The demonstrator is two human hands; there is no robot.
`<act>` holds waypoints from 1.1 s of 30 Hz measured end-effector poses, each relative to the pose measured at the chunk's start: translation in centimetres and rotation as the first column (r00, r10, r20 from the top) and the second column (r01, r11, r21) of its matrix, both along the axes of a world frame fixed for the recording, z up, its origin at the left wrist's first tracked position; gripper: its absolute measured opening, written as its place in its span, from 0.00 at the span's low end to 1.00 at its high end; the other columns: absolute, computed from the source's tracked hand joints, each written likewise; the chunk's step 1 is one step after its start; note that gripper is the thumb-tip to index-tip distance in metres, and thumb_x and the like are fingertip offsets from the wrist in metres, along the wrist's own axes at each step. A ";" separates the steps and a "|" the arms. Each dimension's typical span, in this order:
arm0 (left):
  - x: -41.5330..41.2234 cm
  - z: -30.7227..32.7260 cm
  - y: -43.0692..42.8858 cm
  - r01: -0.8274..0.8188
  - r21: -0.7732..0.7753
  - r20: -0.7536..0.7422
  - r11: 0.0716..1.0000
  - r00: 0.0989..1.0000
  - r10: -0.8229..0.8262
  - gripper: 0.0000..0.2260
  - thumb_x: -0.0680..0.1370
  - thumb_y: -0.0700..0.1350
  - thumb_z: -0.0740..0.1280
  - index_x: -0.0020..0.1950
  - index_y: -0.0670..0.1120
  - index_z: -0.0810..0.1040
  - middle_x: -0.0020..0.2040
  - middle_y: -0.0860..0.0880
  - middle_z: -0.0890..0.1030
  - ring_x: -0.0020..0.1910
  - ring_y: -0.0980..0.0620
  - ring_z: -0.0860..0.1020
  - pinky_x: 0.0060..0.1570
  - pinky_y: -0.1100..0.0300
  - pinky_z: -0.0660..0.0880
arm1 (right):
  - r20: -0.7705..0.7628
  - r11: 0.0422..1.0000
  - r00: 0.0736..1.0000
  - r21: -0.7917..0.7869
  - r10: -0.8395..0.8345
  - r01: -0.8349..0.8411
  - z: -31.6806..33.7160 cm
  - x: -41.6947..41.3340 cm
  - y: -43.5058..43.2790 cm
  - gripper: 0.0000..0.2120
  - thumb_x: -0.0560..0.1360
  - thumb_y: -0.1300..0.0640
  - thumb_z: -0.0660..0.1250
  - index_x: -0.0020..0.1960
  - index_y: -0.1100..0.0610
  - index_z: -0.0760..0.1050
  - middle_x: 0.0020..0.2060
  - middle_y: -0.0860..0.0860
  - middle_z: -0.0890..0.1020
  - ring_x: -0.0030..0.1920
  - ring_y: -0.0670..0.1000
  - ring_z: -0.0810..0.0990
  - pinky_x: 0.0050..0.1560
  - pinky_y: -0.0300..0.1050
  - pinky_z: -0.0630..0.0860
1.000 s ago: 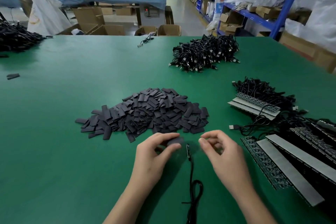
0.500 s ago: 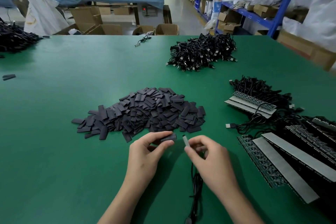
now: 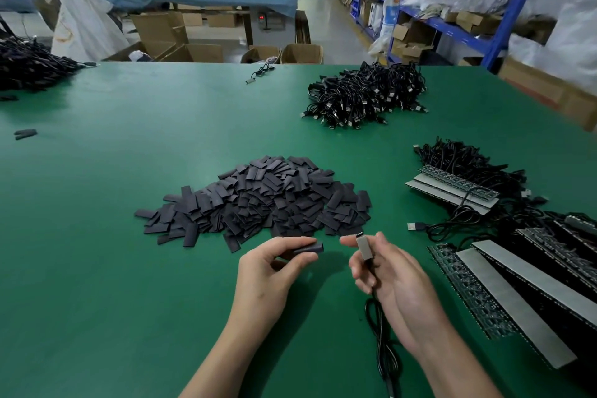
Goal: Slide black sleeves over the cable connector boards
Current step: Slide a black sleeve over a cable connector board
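Note:
My left hand [image 3: 269, 271] pinches one black sleeve [image 3: 308, 248] between thumb and fingers, its open end pointing right. A small gap away, my right hand [image 3: 392, 281] holds a small grey connector board [image 3: 364, 245] upright by its lower end. The board's black cable [image 3: 382, 346] trails down under that hand toward me. The sleeve and the board do not touch. A large pile of flat black sleeves [image 3: 258, 200] lies just beyond both hands on the green table [image 3: 129, 268].
Strips of joined connector boards with cables [image 3: 504, 268] lie at the right, more of them [image 3: 452, 186] behind. A heap of black cables [image 3: 365, 95] sits further back, another [image 3: 29, 63] at the far left. Two loose sleeves [image 3: 25, 133] lie left. Boxes and shelves stand beyond the table.
My right hand picked the connector board up off the table and raised it upright. My left hand lifted the sleeve and turned its end toward the board.

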State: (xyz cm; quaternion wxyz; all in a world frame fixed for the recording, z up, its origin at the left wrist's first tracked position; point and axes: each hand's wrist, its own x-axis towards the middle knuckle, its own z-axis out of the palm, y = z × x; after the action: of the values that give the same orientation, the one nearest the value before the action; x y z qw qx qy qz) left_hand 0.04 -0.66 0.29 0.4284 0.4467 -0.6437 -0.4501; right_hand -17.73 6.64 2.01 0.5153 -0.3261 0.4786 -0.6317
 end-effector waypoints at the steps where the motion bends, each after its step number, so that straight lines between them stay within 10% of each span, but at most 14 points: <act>1: 0.0 0.0 0.0 0.004 0.004 -0.003 1.000 1.000 -0.003 0.09 0.74 0.42 0.78 0.49 0.57 0.88 0.43 0.59 0.87 0.38 0.64 0.80 0.42 0.71 0.72 | -0.019 1.000 1.000 0.007 0.009 -0.009 -0.1 0.0 0.0 0.21 0.80 0.46 0.59 0.54 0.55 0.87 0.34 0.54 0.79 0.34 0.46 0.69 0.36 0.40 0.67; 9: 0.0 0.0 0.0 0.023 0.030 -0.031 0.999 0.999 -0.022 0.09 0.74 0.43 0.78 0.49 0.57 0.88 0.40 0.58 0.85 0.34 0.64 0.76 0.39 0.71 0.71 | -0.405 0.964 0.878 -0.179 -0.255 0.197 1.2 -1.2 0.7 0.14 0.77 0.45 0.65 0.58 0.42 0.85 0.40 0.45 0.83 0.41 0.41 0.78 0.53 0.44 0.72; 16: -0.1 -0.2 -0.1 0.039 0.007 -0.016 0.999 0.999 -0.038 0.10 0.74 0.43 0.78 0.50 0.57 0.88 0.43 0.58 0.86 0.37 0.62 0.78 0.42 0.68 0.74 | -0.786 0.839 0.317 -0.539 -0.531 0.069 1.5 -1.1 1.3 0.14 0.82 0.55 0.65 0.66 0.52 0.79 0.48 0.37 0.79 0.51 0.40 0.78 0.53 0.31 0.72; 22: -0.1 -0.3 -0.2 0.067 -0.006 -0.026 0.998 0.997 -0.067 0.11 0.74 0.42 0.78 0.51 0.57 0.87 0.45 0.57 0.87 0.38 0.62 0.80 0.44 0.69 0.74 | -0.826 0.981 0.536 -0.190 -0.176 0.030 -0.2 0.8 0.6 0.15 0.81 0.59 0.68 0.63 0.42 0.79 0.43 0.38 0.83 0.48 0.42 0.82 0.48 0.32 0.74; 33: -0.1 -0.3 -0.1 0.132 -0.029 0.015 0.991 0.991 -0.132 0.12 0.74 0.42 0.77 0.51 0.60 0.86 0.48 0.57 0.85 0.42 0.59 0.81 0.45 0.62 0.76 | -0.664 0.996 0.744 -0.086 -0.069 0.016 -0.7 0.2 0.2 0.14 0.81 0.63 0.67 0.57 0.44 0.75 0.38 0.47 0.84 0.42 0.47 0.82 0.47 0.35 0.75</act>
State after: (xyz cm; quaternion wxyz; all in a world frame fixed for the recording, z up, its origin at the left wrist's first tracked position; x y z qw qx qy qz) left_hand -0.08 -0.81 -0.01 0.4000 0.3998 -0.6813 -0.4648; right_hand -17.54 6.89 1.35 0.2834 -0.5380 0.6144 -0.5027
